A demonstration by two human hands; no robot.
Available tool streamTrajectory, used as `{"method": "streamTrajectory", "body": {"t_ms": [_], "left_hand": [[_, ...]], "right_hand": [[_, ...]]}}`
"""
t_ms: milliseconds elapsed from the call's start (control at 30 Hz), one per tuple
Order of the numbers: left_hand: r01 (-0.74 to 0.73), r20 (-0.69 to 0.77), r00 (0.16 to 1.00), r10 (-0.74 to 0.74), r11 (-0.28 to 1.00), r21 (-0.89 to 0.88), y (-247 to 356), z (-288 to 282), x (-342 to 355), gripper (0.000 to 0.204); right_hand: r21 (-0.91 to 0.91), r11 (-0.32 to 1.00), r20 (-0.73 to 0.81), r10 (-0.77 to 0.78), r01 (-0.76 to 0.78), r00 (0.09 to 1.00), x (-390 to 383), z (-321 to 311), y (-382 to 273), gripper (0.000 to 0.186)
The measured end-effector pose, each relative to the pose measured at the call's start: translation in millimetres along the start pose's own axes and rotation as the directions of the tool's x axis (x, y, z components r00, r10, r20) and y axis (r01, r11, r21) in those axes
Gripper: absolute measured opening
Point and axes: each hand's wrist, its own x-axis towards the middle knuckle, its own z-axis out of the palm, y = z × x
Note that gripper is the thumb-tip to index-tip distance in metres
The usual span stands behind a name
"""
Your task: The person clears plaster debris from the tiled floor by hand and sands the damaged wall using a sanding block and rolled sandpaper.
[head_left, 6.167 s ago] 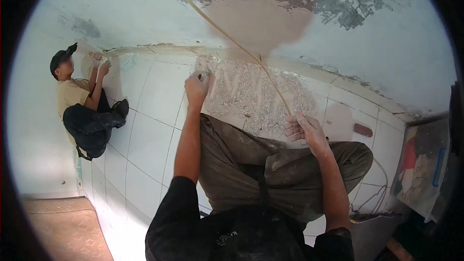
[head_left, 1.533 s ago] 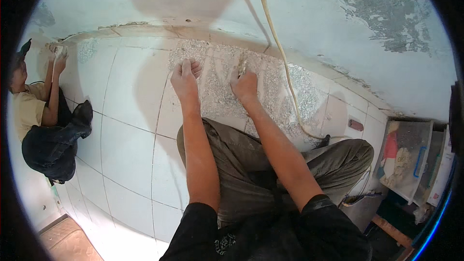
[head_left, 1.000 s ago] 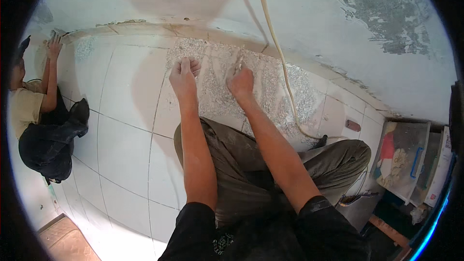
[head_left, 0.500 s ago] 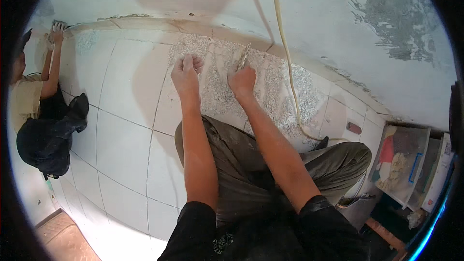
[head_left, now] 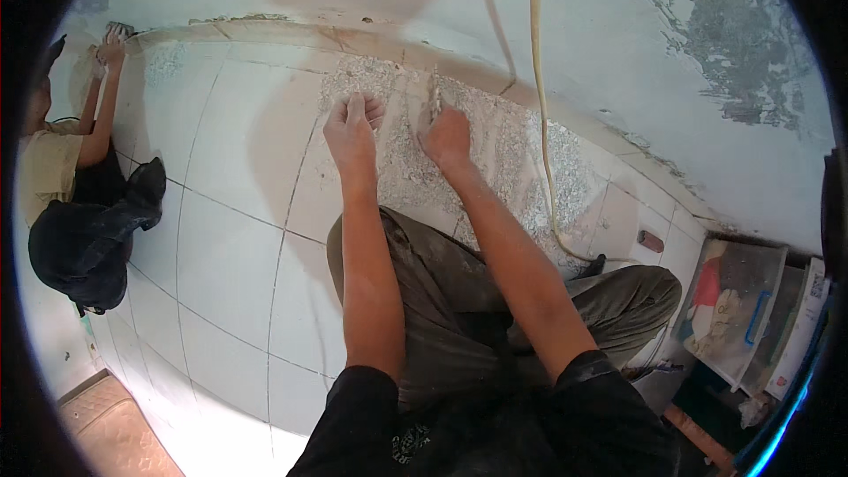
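Note:
My left hand (head_left: 353, 128) is above the left part of a gritty spread of pale plaster chips and dust (head_left: 499, 155), its fingers curled and dusted white; whatever may be inside them is hidden. Just to its right, my right hand (head_left: 449, 134) is closed around a narrow, dusty rod-like tool (head_left: 435, 88) that points at the wall base. Both forearms reach over my crossed legs in brown trousers (head_left: 618, 305). A beige cord (head_left: 539, 53) hangs down the wall to the right of my hands and runs along the floor.
A co-worker (head_left: 84, 230) in dark trousers sits at the left, hands at the wall. Beyond the tiled floor (head_left: 225, 274) rises a patchy wall (head_left: 733, 53). At right are a dark red block (head_left: 649, 240) and plastic drawers (head_left: 733, 300); at lower left, a brown mat (head_left: 115, 420).
Compared with the oldest frame, my right hand has moved left onto the debris and gripped the tool. Recently my hands have barely shifted, while the co-worker's hands have risen along the wall.

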Motion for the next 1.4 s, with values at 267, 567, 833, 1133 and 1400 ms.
{"method": "streamTrajectory", "body": {"t_ms": [267, 567, 833, 1133, 1400], "left_hand": [[-0.013, -0.039, 0.999, 0.01, 0.998, -0.059, 1.9, 2.7, -0.9, 0.028], [-0.057, -0.198, 0.98, 0.03, 0.99, -0.129, 6.6, -6.2, 1.8, 0.028], [-0.043, -0.174, 0.984, 0.021, 0.991, -0.125, 7.4, -5.6, 1.4, 0.026], [-0.037, -0.114, 0.993, 0.025, 0.994, -0.098, 3.2, -2.2, -3.1, 0.028], [-0.009, -0.104, 0.995, 0.003, 0.998, -0.062, 0.2, -5.1, 0.1, 0.031]], "right_hand": [[0.081, 0.996, 0.009, -0.045, 0.044, 0.999, 10.3, -3.8, -13.0, 0.041], [0.158, 0.985, -0.118, 0.084, -0.065, 0.989, 1.9, 59.8, -49.7, 0.033], [0.339, 0.938, -0.029, 0.087, -0.073, 0.996, -66.7, -13.0, -27.9, 0.039], [0.289, 0.92, -0.134, 0.311, -0.263, 0.941, -79.3, -64.4, 46.9, 0.042], [0.117, 0.974, -0.163, 0.212, -0.194, 0.964, -55.8, -47.9, 56.3, 0.041]]}}
